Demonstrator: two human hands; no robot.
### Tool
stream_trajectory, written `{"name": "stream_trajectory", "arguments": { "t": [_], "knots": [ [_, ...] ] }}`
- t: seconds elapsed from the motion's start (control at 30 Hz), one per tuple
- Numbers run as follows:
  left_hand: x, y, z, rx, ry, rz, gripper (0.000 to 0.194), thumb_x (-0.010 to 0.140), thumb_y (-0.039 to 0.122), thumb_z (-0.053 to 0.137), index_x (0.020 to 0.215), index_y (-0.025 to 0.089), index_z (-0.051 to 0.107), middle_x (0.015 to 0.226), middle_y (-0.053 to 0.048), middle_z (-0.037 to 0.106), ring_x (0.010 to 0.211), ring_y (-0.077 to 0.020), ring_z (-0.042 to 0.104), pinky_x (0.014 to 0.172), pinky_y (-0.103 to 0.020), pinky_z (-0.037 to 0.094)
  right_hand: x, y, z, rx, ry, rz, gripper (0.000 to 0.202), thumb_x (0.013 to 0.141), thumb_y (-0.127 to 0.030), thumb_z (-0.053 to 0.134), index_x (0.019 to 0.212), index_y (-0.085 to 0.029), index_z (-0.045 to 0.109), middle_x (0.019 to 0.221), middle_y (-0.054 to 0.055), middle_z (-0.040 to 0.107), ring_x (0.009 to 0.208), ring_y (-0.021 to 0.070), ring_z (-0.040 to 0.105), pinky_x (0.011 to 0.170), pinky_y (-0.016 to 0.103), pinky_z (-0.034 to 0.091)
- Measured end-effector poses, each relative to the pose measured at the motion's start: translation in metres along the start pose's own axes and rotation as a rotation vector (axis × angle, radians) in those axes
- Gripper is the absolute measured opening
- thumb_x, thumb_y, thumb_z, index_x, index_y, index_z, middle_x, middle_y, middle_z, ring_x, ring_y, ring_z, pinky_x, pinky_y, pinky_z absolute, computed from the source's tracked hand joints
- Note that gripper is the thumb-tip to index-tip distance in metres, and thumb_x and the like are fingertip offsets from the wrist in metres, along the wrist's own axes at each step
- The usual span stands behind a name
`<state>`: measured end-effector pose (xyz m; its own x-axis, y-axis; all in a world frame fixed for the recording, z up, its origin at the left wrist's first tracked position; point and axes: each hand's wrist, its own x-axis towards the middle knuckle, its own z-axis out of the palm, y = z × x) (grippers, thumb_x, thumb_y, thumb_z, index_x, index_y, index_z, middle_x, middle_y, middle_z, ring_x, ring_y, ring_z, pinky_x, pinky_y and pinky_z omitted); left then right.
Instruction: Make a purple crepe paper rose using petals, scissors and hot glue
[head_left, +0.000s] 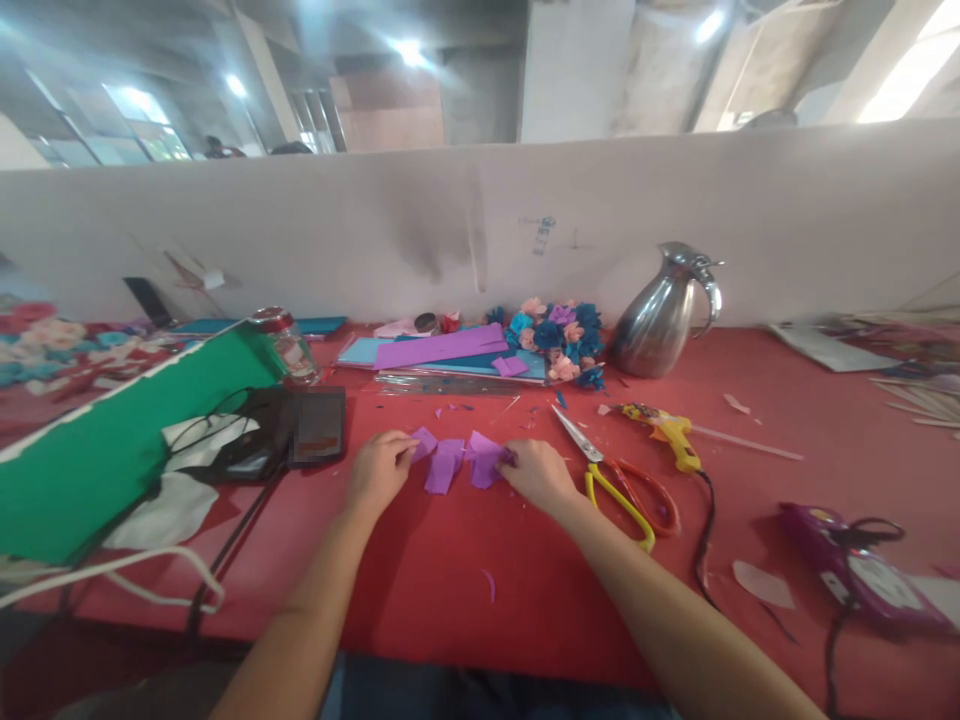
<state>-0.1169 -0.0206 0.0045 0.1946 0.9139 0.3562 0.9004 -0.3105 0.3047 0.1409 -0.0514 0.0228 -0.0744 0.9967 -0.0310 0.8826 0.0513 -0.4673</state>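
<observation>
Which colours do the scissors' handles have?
One handle is yellow, the other orange-red; best in the head view.

No legible text. Blue and dark marks on the white partition: too small, blurred. Label on the clear bottle and white label on the purple device: both unreadable, no brand or number resolvable.
</observation>
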Motion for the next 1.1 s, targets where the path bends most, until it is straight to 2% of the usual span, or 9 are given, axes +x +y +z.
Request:
{"name": "stream_trajectory", "arguments": {
  "t": [0.33,0.53,0.73,0.93,1.1],
  "knots": [
    [-0.001,-0.002,0.003,0.005,-0.007,0.061,0.030,0.084,0.015,0.048,0.097,0.025,0.073,0.091,-0.004,0.069,0.086,-0.0184,0.061,0.081,-0.029,0.046,-0.001,0.001,0.007,-0.040,-0.004,-0.022,0.022,0.084,-0.025,0.049,0.096,-0.024,0.069,0.094,0.008,0.073,0.086,0.0226,0.067,0.061,0.027,0.035],
    [-0.002,0.001,-0.001,0.009,-0.005,0.005,0.024,0.083,0.020,0.052,0.090,0.026,0.074,0.095,-0.004,0.071,0.091,-0.0208,0.063,0.084,-0.032,0.046,0.001,0.003,0.005,0.011,0.001,-0.038,0.019,0.083,-0.026,0.053,0.094,-0.024,0.069,0.090,0.005,0.073,0.084,0.0203,0.066,0.060,0.026,0.033],
    [-0.002,0.002,-0.002,-0.007,-0.006,0.012,0.025,0.083,0.020,0.051,0.091,0.026,0.074,0.095,-0.003,0.071,0.090,-0.0200,0.063,0.085,-0.031,0.046,0.001,0.004,0.000,0.011,0.026,-0.024,0.022,0.083,-0.023,0.052,0.097,-0.025,0.069,0.090,0.005,0.074,0.084,0.0202,0.066,0.059,0.026,0.031],
    [-0.002,0.008,-0.005,0.026,-0.007,-0.043,0.020,0.082,0.021,0.053,0.085,0.026,0.073,0.095,-0.002,0.073,0.092,-0.0205,0.064,0.086,-0.032,0.044,0.000,0.003,0.000,-0.042,-0.015,-0.069,0.015,0.083,-0.026,0.055,0.089,-0.025,0.070,0.087,0.004,0.073,0.084,0.0203,0.066,0.059,0.026,0.031],
    [-0.001,0.011,-0.011,0.044,0.061,-0.084,0.018,0.083,0.026,0.053,0.080,0.023,0.071,0.092,-0.004,0.074,0.087,-0.0228,0.066,0.085,-0.035,0.043,0.000,0.005,0.001,-0.003,0.006,-0.066,0.017,0.081,-0.028,0.057,0.093,-0.025,0.069,0.088,0.004,0.073,0.082,0.0198,0.065,0.060,0.025,0.033]
  ]
}}
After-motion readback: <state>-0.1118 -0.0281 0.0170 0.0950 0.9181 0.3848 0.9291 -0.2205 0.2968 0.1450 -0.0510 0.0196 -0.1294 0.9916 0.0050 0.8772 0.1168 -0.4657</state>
